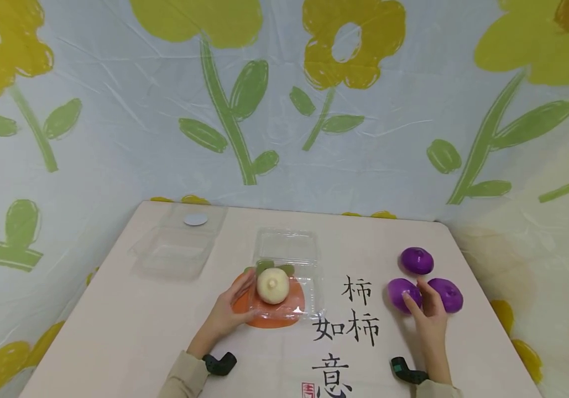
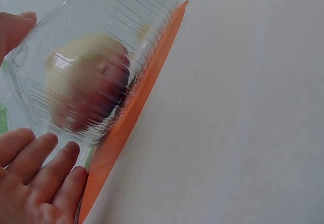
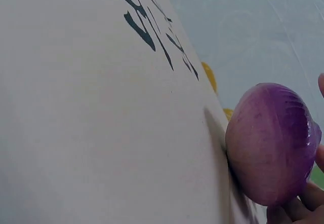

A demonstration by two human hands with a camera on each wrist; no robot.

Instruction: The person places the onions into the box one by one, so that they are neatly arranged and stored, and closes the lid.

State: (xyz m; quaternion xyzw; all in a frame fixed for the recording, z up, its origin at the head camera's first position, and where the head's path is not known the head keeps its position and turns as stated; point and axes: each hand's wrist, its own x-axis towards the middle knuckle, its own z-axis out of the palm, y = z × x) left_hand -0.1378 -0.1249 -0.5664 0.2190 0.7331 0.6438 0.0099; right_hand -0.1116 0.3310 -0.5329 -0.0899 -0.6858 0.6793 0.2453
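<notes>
The left hand (image 1: 226,307), fingers relaxed rather than clenched, spans the 9 o'clock side of a clear clamshell box (image 1: 310,296) with a white onion (image 1: 272,287) inside. At 3 o'clock from that box, the right hand (image 1: 431,318) pinches a purple onion (image 1: 396,289) between thumb and fingers; a steadier hold probably wants fingers low round its smooth belly, clear of a second onion (image 1: 448,296) at 3 o'clock and a third onion (image 1: 416,262) beyond, at 1 o'clock.
</notes>
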